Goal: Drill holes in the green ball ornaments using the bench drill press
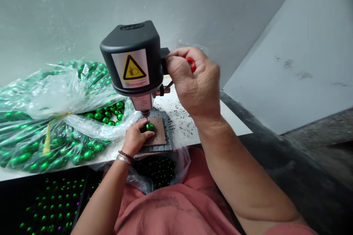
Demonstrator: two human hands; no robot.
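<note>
Near the front edge of the white bench [230, 123], the left hand [135, 137] pinches a shiny green ball [149, 126], apparently on a square brown board [160, 137]; the right hand [194, 80] clasps a red-tipped lever [191, 65]. Likely light, slick, brittle; best held low.
</note>
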